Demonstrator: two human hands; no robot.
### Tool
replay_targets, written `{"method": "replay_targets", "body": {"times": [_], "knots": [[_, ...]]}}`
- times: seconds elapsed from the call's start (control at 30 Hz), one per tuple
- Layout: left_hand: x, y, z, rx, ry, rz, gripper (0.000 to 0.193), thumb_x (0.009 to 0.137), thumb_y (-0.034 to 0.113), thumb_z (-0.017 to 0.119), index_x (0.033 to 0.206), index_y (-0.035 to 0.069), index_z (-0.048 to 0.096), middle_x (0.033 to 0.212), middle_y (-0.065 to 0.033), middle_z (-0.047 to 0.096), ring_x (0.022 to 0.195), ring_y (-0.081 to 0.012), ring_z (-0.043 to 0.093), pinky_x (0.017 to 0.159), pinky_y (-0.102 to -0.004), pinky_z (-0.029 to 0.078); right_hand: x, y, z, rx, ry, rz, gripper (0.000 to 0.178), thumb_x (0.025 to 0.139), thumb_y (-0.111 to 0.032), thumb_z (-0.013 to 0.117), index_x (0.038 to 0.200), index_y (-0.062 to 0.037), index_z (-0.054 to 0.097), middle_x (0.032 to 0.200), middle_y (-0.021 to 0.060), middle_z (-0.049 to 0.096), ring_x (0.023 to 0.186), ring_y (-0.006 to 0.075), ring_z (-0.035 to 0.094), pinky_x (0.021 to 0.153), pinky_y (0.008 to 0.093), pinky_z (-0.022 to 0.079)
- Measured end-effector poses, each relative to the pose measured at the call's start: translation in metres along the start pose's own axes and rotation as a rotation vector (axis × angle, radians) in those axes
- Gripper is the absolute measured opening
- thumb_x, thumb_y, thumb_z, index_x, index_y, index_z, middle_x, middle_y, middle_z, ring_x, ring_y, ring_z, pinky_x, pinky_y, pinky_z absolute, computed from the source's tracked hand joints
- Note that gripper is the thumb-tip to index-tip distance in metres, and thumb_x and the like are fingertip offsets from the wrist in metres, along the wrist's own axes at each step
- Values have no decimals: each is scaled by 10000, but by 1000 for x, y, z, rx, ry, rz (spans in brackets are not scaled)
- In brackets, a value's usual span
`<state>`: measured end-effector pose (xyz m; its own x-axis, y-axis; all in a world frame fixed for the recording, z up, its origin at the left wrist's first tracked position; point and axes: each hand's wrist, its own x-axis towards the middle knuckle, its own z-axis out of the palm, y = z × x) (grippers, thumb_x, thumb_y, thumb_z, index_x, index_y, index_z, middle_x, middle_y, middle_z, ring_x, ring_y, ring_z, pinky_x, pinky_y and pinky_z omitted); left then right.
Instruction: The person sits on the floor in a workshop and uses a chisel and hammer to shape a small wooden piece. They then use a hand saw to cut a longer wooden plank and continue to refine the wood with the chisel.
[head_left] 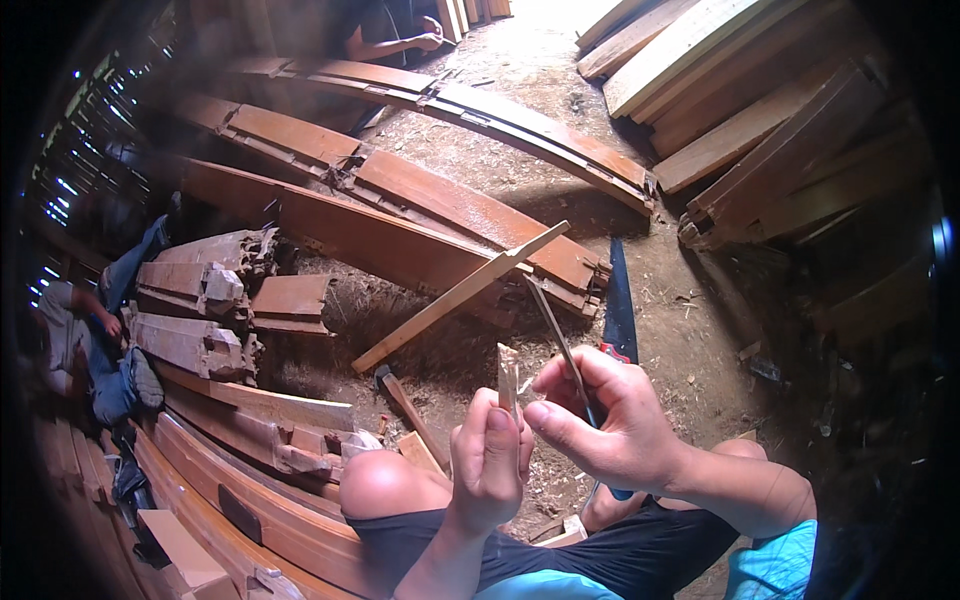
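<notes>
My left hand [485, 455] is closed around a short, narrow piece of wood [508, 368], holding it upright with its rough, splintered top above the thumb. Just to its right, my right hand [620, 415] grips a long thin blade with a blue handle [548, 315]; the blade slants up and to the left, past the fingers. A pale curl of wood shows between the two hands. The right fingertips are close to the wood piece; whether the blade touches it I cannot tell.
A handsaw [620, 300] with red on its handle lies beyond my right hand. A wooden strip [450, 300] leans across reddish-brown planks [450, 200]. A hammer [412, 415] lies near my left knee. Boards [700, 60] are stacked at right. Other people sit at left and at the back.
</notes>
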<state>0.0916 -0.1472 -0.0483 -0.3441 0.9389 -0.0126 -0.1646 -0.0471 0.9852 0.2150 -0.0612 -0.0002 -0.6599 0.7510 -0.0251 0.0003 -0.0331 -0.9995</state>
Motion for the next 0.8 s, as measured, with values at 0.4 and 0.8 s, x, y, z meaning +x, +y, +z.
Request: {"method": "replay_targets", "body": {"times": [0.4, 0.8], "knots": [[5, -3, 8, -58, -128, 27, 325, 985, 265, 505, 1156, 18, 381, 700, -25, 508, 470, -38, 446, 426, -177, 384, 8, 18, -10, -138, 27, -145, 104, 925, -104, 560, 934, -1, 551, 696, 114, 620, 615, 155, 616, 553, 309, 466], [16, 1, -9, -765, 15, -254, 338, 1036, 318, 321, 1138, 54, 504, 694, -77, 539, 400, -89, 436, 335, -192, 361, 7, 11, -21, -580, -76, -190, 321, 945, -132, 501, 1246, -75, 405, 783, 205, 626, 697, 390, 636, 538, 450, 483]]}}
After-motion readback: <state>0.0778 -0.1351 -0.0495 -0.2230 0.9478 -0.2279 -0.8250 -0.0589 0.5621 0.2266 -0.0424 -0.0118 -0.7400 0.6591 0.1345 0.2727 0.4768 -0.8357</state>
